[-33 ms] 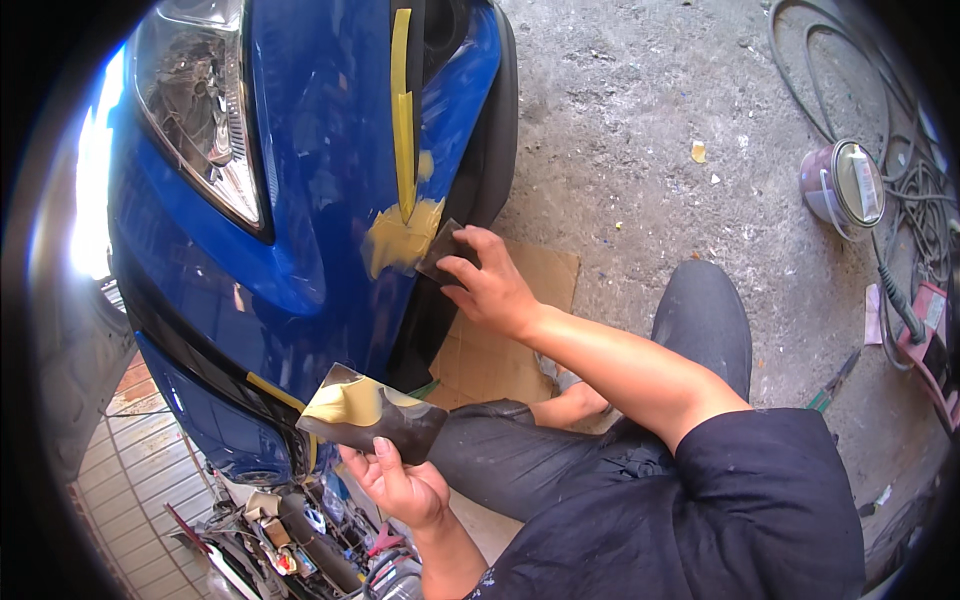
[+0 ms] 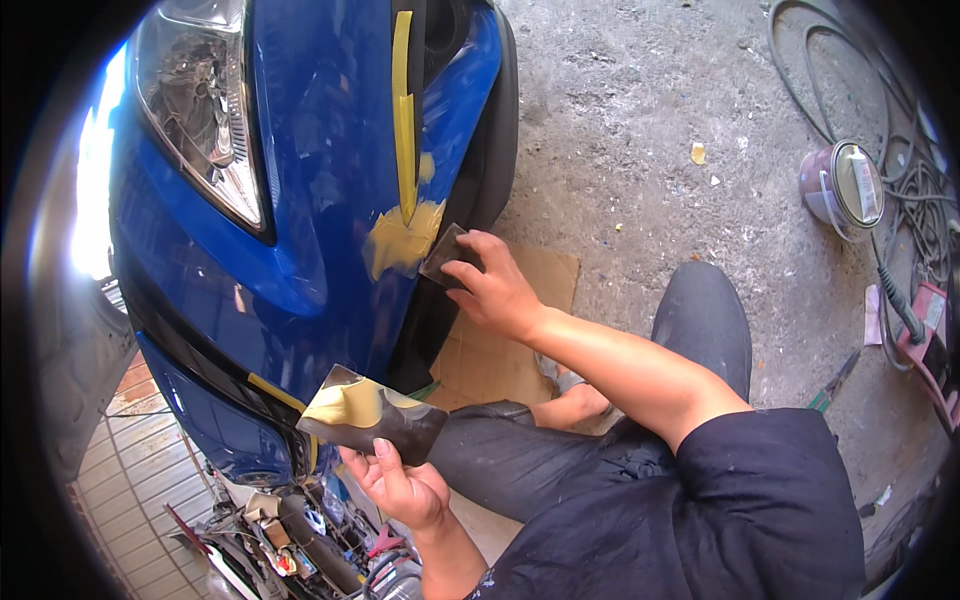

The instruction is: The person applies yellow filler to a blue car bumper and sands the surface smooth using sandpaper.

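Note:
My left hand [image 2: 402,486] grips a dark, flat mixing plate [image 2: 412,432] by its lower edge, thumb on top. A mound of yellow body filler [image 2: 345,402] covers the plate's left half. In my right hand [image 2: 500,292] a thin dark filler spreader [image 2: 438,260] is pinched between thumb and fingers. Its edge is right at the wet-looking yellow filler patch [image 2: 402,238] on the blue car bumper [image 2: 330,180]; whether it touches, I cannot tell. Yellow masking tape [image 2: 405,150] runs up the bumper from that patch.
A headlight [image 2: 205,110] sits at the upper left. Cardboard [image 2: 545,290] lies under the bumper. On the concrete floor at right are a lidded can [image 2: 842,188], coiled cables [image 2: 915,200] and a green-handled tool [image 2: 832,385]. Mixed clutter [image 2: 300,530] lies at lower left.
My right hand and the spreader have shifted very slightly to the right. My left hand and the plate look unmoved.

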A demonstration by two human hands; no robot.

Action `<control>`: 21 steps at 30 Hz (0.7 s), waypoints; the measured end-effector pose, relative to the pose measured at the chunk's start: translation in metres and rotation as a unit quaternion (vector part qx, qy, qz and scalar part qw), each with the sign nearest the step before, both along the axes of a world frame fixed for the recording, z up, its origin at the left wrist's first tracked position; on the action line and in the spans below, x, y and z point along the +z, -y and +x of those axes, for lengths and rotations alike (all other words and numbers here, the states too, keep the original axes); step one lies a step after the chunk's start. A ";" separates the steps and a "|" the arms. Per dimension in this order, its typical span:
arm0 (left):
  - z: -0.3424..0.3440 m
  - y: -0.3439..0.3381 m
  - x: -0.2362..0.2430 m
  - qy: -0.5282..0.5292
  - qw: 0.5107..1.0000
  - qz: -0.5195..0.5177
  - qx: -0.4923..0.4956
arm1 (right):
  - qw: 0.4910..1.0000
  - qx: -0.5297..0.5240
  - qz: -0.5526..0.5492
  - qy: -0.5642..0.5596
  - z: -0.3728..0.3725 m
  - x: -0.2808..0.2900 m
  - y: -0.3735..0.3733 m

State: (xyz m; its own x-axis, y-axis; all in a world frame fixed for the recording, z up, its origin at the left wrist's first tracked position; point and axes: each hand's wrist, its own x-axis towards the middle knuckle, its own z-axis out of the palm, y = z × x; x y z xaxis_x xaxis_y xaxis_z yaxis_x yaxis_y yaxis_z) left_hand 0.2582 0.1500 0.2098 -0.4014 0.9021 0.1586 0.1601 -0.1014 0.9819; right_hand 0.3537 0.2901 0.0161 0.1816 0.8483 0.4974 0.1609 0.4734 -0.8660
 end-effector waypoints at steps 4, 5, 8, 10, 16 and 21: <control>-0.003 0.001 0.002 0.016 1.000 -0.001 -0.001 | 0.999 -0.009 0.021 0.037 0.017 -0.001 0.008; -0.001 -0.001 0.002 0.021 1.000 -0.002 -0.001 | 0.998 -0.018 0.034 0.049 0.024 0.005 0.005; 0.003 -0.003 0.000 0.025 1.000 0.001 -0.008 | 0.993 -0.030 0.075 0.092 0.033 0.019 -0.008; 0.003 -0.003 0.000 0.026 1.000 0.001 -0.012 | 0.989 -0.035 0.100 0.105 0.033 0.020 -0.016; -0.002 0.000 0.002 0.021 1.000 -0.001 -0.002 | 0.992 -0.028 0.098 0.071 0.029 0.026 -0.025; 0.000 0.002 0.001 0.021 1.000 -0.005 -0.008 | 0.994 -0.005 0.104 0.041 0.029 0.027 -0.030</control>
State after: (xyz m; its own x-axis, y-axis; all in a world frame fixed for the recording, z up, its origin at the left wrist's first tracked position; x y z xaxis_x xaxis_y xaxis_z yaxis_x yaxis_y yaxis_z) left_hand 0.2578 0.1484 0.2104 -0.3939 0.9096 0.1326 0.1174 -0.0933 0.9887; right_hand 0.3826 0.3205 0.0434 0.1400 0.7240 0.6755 0.2327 0.6390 -0.7332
